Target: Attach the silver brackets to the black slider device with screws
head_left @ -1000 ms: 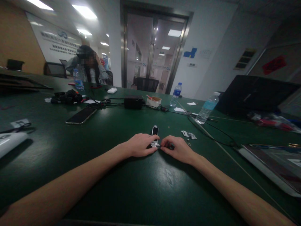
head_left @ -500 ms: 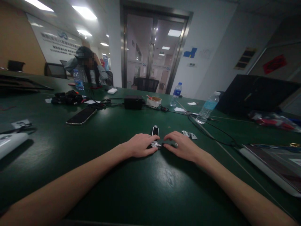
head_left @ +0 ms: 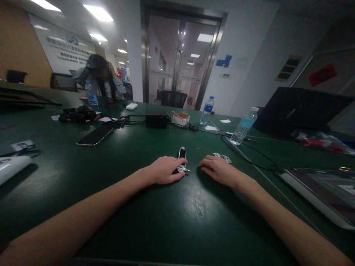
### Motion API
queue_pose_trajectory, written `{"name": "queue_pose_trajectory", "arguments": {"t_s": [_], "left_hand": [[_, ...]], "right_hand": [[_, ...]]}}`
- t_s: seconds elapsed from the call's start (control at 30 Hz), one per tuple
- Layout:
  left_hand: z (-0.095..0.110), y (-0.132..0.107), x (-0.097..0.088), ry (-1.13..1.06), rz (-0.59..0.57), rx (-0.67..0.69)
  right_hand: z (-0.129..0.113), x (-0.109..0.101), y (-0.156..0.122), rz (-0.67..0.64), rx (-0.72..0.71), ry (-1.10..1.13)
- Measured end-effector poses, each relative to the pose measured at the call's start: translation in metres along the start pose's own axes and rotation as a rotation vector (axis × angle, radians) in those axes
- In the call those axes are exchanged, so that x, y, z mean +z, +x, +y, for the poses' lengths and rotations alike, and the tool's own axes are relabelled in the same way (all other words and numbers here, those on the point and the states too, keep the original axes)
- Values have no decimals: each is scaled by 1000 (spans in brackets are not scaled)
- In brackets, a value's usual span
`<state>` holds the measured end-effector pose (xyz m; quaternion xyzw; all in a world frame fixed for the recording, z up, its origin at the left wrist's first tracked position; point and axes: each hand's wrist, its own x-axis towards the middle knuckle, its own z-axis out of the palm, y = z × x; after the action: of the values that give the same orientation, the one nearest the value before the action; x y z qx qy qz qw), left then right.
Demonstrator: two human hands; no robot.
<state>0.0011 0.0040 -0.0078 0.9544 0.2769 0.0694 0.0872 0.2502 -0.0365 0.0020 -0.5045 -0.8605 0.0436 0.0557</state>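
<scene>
My left hand (head_left: pixel 168 170) is closed at the middle of the table, thumb and forefinger around a small silver pointed tool (head_left: pixel 183 169). Its thin tip sticks out to the right; its exact kind does not show. Just beyond these fingers lies a narrow black device with white edges (head_left: pixel 182 153), partly covered by the forefinger. To the right, apart from the tool, my right hand (head_left: pixel 217 169) has its fingers curled together near the tabletop. Whatever they may hold is hidden. Small white-and-dark pieces (head_left: pixel 226 158) lie right behind that hand.
A phone (head_left: pixel 95 134) lies left on the green table (head_left: pixel 133 218). Farther back are a black box (head_left: pixel 156 120), a small open carton (head_left: pixel 181 119), cables and a water bottle (head_left: pixel 206 111). Another bottle (head_left: pixel 244 127) stands right. A person (head_left: pixel 97 77) sits across the table.
My right hand has drawn away to the right from the tool's tip, and its fingers have curled together. The left hand has kept its place and grip.
</scene>
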Motion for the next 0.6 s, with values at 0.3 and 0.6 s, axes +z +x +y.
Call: {"name": "queue_pose_trajectory", "arguments": {"t_s": [0.3,0.6], "left_hand": [[-1,0,2,18,20,7],[-1,-1,0,-32,8,11]], "right_hand": [[0,-4,1,-24,90,-21],[-1,-21,-7,-127,126,20]]}}
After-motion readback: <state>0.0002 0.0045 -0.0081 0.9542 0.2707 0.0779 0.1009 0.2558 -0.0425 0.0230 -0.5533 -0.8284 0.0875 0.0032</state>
